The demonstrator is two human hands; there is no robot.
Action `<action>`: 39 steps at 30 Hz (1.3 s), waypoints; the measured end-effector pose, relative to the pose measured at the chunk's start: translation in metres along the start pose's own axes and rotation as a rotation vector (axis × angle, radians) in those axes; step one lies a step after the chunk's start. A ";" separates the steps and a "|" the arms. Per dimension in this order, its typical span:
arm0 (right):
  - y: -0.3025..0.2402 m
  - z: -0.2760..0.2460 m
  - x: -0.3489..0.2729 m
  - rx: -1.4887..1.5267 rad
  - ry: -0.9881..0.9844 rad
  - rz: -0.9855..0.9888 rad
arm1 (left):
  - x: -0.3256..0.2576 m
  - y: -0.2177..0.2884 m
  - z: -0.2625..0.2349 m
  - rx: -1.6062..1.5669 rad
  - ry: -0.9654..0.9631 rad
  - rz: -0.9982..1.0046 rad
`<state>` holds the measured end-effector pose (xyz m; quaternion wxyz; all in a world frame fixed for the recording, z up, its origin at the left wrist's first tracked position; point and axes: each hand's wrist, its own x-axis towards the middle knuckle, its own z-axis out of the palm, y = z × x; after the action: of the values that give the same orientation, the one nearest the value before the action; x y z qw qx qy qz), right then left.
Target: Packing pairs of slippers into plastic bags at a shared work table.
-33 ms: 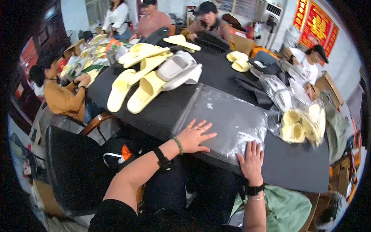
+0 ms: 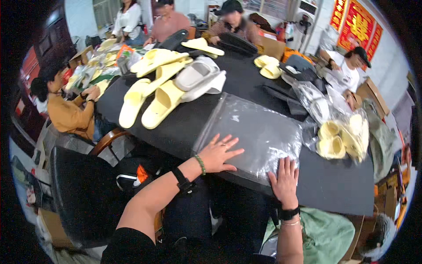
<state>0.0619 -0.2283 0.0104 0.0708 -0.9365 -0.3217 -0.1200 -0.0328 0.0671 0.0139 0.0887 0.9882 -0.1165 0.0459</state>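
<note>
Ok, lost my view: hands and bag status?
Left hand, right hand flat on clear plastic bag. Bag empty on black table. Yellow slippers beyond.

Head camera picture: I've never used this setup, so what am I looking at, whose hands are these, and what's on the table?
There is no machine here. A person wears a wide-angle camera on the head that looks down, so straight edges bend near the rim. The two forearms rising from the bottom are that person's own. The left hand and the right hand both lie flat, fingers spread, on a clear plastic bag at the near edge of a black table; neither grips anything. Farther off lie pale yellow slippers and grey slippers, and to the right a bagged yellow pair. Other people sit around the table at their own work.
</note>
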 end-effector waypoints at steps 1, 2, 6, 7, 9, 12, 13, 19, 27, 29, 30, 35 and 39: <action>0.002 0.001 -0.001 -0.009 0.011 0.004 | 0.001 0.001 0.001 0.010 0.019 0.003; 0.003 0.000 -0.001 -0.010 0.010 0.007 | 0.002 0.001 0.002 0.023 0.042 0.001; 0.005 0.002 -0.003 -0.008 0.007 0.014 | 0.004 0.002 0.004 0.025 0.029 0.008; 0.004 0.001 -0.003 -0.010 0.008 0.017 | 0.003 0.001 0.003 0.024 0.032 0.002; 0.002 0.001 -0.002 -0.006 -0.005 0.022 | 0.002 0.003 0.002 0.025 0.037 -0.005; 0.003 0.002 -0.001 -0.005 -0.002 0.021 | 0.002 0.009 -0.009 0.081 0.085 0.010; 0.002 0.002 0.000 -0.006 0.004 0.021 | 0.002 0.012 -0.015 0.081 0.102 0.048; 0.014 -0.004 -0.005 -0.009 0.037 0.010 | 0.028 0.041 -0.019 0.002 0.246 0.209; 0.023 -0.105 0.025 0.586 0.365 -0.195 | 0.014 0.029 0.011 0.068 0.152 0.048; 0.021 -0.174 0.023 0.719 0.693 -0.195 | 0.025 0.037 0.007 0.049 0.157 0.097; 0.021 -0.204 0.023 0.895 0.909 -0.323 | 0.032 0.041 0.006 0.038 0.169 0.109; 0.007 -0.241 0.018 0.492 0.813 -0.476 | 0.026 0.041 0.007 0.006 0.119 0.116; 0.025 -0.211 -0.008 0.506 0.689 -0.283 | 0.021 0.037 0.009 0.048 0.043 0.063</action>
<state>0.0333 -0.2971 0.2092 0.3832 -0.7420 -0.4237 -0.3509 -0.0209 0.0257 0.0134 0.0657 0.9846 -0.1446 0.0726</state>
